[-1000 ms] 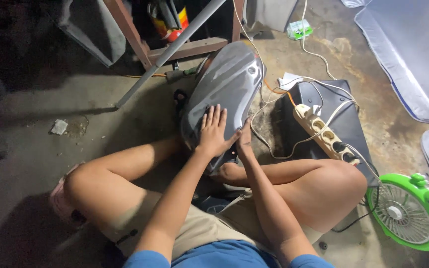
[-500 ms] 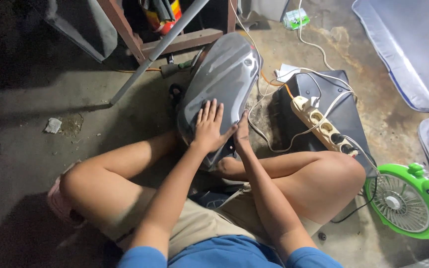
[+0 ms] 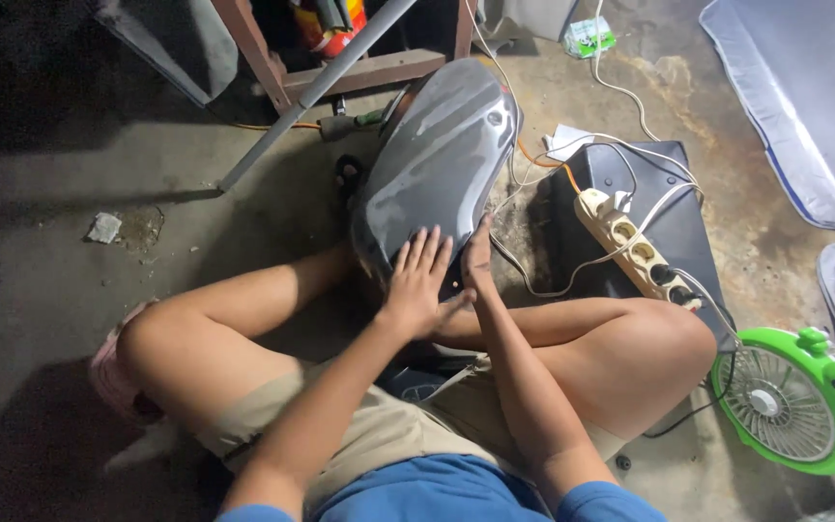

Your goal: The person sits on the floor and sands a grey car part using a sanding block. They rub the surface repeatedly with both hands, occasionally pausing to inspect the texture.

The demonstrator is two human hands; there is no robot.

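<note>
At the centre of the frame, the left hand (image 3: 417,280) lay flat, fingers spread and released, on the glossy dark grey curved plastic panel (image 3: 442,159); the right hand (image 3: 478,266) pressed the panel's lower right edge, its finger state impossible to tell, near a white power strip (image 3: 630,244)

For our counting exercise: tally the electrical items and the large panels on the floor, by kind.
Grey glossy panel under both hands: 1
Black flat panel: 1
Power strip: 1
Green fan: 1
Total: 4
</note>
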